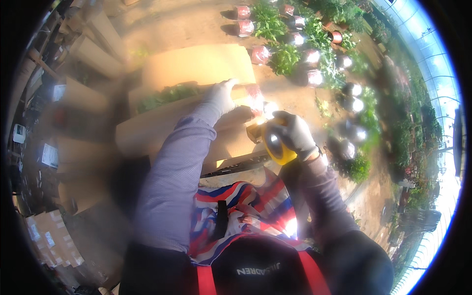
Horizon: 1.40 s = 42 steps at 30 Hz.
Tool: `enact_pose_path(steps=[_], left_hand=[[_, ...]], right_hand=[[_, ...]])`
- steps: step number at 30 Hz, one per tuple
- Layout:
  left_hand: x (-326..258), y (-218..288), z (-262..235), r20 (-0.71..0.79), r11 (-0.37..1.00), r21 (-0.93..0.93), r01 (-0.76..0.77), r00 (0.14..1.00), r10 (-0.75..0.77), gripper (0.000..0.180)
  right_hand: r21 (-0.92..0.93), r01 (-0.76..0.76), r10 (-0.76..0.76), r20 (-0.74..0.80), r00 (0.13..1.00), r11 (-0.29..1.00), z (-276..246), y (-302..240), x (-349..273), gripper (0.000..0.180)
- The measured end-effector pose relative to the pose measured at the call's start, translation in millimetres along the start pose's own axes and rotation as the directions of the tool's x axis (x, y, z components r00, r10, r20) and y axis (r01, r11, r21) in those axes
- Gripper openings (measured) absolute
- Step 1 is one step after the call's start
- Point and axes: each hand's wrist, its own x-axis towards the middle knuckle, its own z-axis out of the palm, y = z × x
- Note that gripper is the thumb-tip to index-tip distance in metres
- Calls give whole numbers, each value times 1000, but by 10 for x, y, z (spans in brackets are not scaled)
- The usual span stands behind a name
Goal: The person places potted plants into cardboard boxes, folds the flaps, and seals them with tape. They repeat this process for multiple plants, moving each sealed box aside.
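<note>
A long brown cardboard box (167, 118) lies open before me, with green leaves (169, 96) showing inside it. My left hand (220, 97), in a pale glove, is closed over the box's right end, beside a pot wrapped in shiny film (254, 98). Its fingertips are partly hidden in glare. Lower and to the right, my right hand (297, 133), gloved in white and dark, is wrapped round a yellow roll of tape (279, 147). The roll is close to the box's right end, where a brown flap (253, 132) sticks out.
Film-wrapped potted plants (285, 59) stand in rows on the bare ground at far right. Cardboard pieces (81, 98) lean along the left, with a flattened stack (53, 238) at lower left. Red, white and blue striped cloth (236, 206) lies against my body.
</note>
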Motion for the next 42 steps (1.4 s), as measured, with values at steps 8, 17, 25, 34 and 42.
enact_pose_path(steps=[8, 17, 25, 34, 42], left_hand=[[-141, 547, -44, 267, 877, 480, -4, 953, -142, 53], [-168, 515, -182, 37, 952, 306, -35, 999, 25, 44], [36, 36, 134, 248, 968, -192, 161, 962, -111, 35], [70, -121, 75, 269, 977, 187, -103, 962, 50, 79], [-486, 274, -499, 339, 796, 596, -106, 932, -130, 119]], right_hand=[[-14, 602, -589, -226, 776, 799, -226, 80, 1393, 34], [-285, 364, -326, 173, 929, 887, 954, 236, 2768, 30], [4, 676, -666, -164, 727, 737, 853, 755, 1226, 111], [653, 58, 21, -113, 993, 755, 1574, 1166, 1149, 60], [489, 201, -38, -322, 946, 849, 2053, 707, 600, 34]])
